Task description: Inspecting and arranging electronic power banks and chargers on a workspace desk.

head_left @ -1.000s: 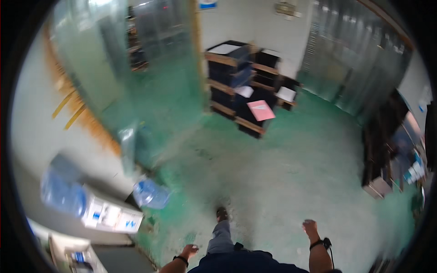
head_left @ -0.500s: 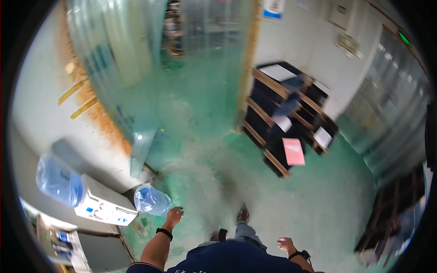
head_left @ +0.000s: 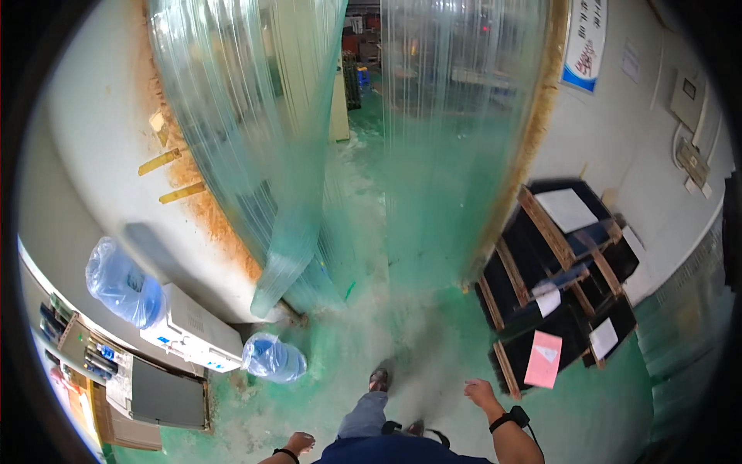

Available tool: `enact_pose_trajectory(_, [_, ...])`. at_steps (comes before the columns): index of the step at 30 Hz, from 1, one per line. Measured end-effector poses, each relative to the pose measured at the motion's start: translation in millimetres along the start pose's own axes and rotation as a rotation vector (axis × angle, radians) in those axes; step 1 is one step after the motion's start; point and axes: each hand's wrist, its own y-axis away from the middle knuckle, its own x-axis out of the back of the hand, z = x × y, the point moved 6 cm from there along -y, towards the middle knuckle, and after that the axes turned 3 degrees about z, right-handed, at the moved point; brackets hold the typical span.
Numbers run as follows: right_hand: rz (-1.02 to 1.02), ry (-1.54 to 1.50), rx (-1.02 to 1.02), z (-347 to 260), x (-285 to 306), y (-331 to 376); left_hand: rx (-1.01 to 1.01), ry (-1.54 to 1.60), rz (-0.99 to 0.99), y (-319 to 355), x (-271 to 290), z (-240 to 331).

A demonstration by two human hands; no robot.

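Note:
My left hand (head_left: 298, 443) hangs low at the picture's lower edge, a dark band on its wrist. Its fingers are loosely bent and hold nothing. Farther forward on the right swings my right hand (head_left: 482, 393), also free of any object, with loose fingers and a dark device strapped at the wrist. Neither hand touches anything. A wrapped blue water bottle (head_left: 273, 359) stands on the floor ahead of the left hand. Closest to the right hand is a stack of dark panels with wooden strips (head_left: 506, 371), a pink sheet (head_left: 544, 359) lying on it.
Ahead, a clear plastic strip curtain (head_left: 456, 155) hangs across a doorway, with a gap left of its middle. A white water dispenser (head_left: 193, 329) with a bottle on top stands along the left wall. Near it is a grey cabinet (head_left: 166, 393). The floor (head_left: 433, 340) is worn green.
My view has turned right and come nearer the curtain. The right hand has swung forward and the left hand back. The leading foot has changed.

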Motion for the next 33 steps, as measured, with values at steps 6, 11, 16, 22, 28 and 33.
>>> enact_pose_trajectory(6, [-0.129,0.171,0.378,-222,-83,-137,0.561,0.584,0.076,-162,81,-10])
enact_pose_trajectory(11, [-0.161,0.156,0.567,-395,-118,-215,0.032,0.111,0.414,-347,262,73])
enact_pose_trajectory(16, [-0.191,0.142,0.790,-555,-140,-278,-0.044,0.477,0.523,-440,492,218])
enact_pose_trajectory(22, [-0.076,0.349,1.149,-634,-121,-396,-0.060,0.525,0.865,-512,611,240])
enact_pose_trajectory(28, [0.313,0.301,0.973,-678,-3,-528,0.424,0.363,1.293,-503,635,144])
enact_pose_trajectory(33, [0.632,0.315,0.877,-702,97,-561,0.448,0.454,1.140,-597,669,168])
